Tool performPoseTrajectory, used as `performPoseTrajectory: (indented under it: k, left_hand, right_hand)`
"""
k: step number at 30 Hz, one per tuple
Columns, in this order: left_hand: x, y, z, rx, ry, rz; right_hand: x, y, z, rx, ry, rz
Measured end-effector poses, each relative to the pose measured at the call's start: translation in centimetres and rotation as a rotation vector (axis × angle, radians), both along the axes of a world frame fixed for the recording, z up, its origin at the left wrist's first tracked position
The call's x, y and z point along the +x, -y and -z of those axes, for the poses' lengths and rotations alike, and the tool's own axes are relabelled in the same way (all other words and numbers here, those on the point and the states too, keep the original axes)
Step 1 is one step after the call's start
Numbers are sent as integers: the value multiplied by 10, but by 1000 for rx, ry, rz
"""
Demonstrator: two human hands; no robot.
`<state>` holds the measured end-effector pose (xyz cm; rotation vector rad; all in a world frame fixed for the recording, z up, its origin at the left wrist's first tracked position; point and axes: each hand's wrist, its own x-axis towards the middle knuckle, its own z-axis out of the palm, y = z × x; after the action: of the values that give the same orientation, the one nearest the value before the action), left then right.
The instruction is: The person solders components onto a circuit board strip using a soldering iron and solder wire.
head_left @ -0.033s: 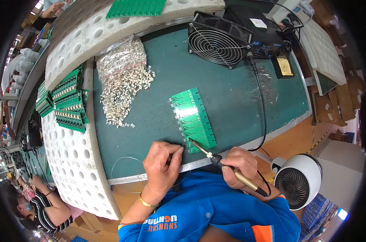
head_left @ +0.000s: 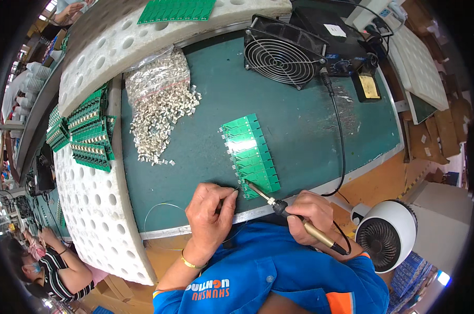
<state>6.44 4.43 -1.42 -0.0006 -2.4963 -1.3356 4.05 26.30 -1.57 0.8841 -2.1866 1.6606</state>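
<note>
A green circuit board panel (head_left: pixel 253 157) lies on the green mat, a row of small pins along its left edge. My right hand (head_left: pixel 311 215) is closed round the gold-and-black handle of a soldering iron (head_left: pixel 316 233). The iron's tip touches or hovers just over the panel's lower left part; I cannot tell which. My left hand (head_left: pixel 210 210) is pinched at the panel's lower left corner on thin solder wire (head_left: pixel 152 210), which loops out to the left of the hand. The wire's end by the board is too fine to make out.
Small white connectors (head_left: pixel 156 128) spill from a clear bag. Finished-looking boards (head_left: pixel 90 131) are stacked on white foam (head_left: pixel 98 199). A black fan (head_left: pixel 281 57), a soldering station (head_left: pixel 344 65) and a yellow sponge (head_left: pixel 370 87) stand at the back right; the iron's cord (head_left: pixel 342 141) crosses the mat.
</note>
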Motion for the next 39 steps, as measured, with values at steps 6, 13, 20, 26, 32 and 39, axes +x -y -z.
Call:
performPoseTrajectory:
  k: [6,13,20,26,32,39]
  left_hand:
    - [-1,-1,0,-16,-3,-9]
    - [-3,-2,3,-64,-50,-6]
    - [-3,-3,0,-50,-8,-11]
    - [-3,-3,-2,-53,14,7]
    - [-3,-3,-1,-101,-1,26]
    - [-6,-6,-3,-61,16,-2]
  right_hand:
    - [-1,2,1,7,-6,-7]
    - [-3,2,2,30,-3,-5]
    - [-6,2,-1,19,27,-13]
    - [-7,-2,-5,29,166,-12]
    - [-9,-1,-10,37,162,-11]
    - [-11,2,-10,55,74,-27]
